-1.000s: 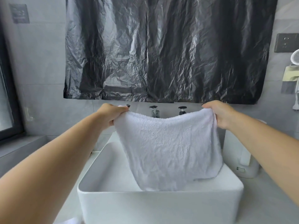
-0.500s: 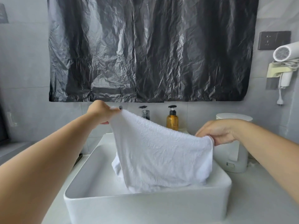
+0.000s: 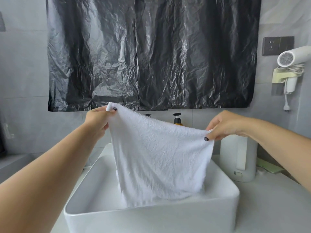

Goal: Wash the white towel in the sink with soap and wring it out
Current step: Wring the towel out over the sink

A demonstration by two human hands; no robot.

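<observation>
A: Grip, left hand [image 3: 98, 120]: pinching upper left corner of white towel [image 3: 156, 158], thumb over the near face, corner tip poking above the fingers. Held high, just under black plastic sheet [image 3: 151, 52].
B: Grip, right hand [image 3: 225, 125]: pinching upper right corner, thumb pressed on the near face (dark nail polish showing). Held lower than the left.
A: Towel: stretched between both hands, top edge sloping down to the right, hanging as a flat sheet. Lower end down inside white sink [image 3: 94, 217], bunched against the basin floor.
B: Sink: rectangular basin, set on pale tabletop [image 3: 269, 207].
A: Behind towel: amber pump bottle [image 3: 177, 119], top only, rest hidden.
B: Right of sink: white cylindrical container [image 3: 239, 158] on the tabletop, partly behind right wrist.
A: Wall, right side: dark socket plate [image 3: 277, 45], white hair dryer [image 3: 292, 58] in pale holder [image 3: 279, 76].
</observation>
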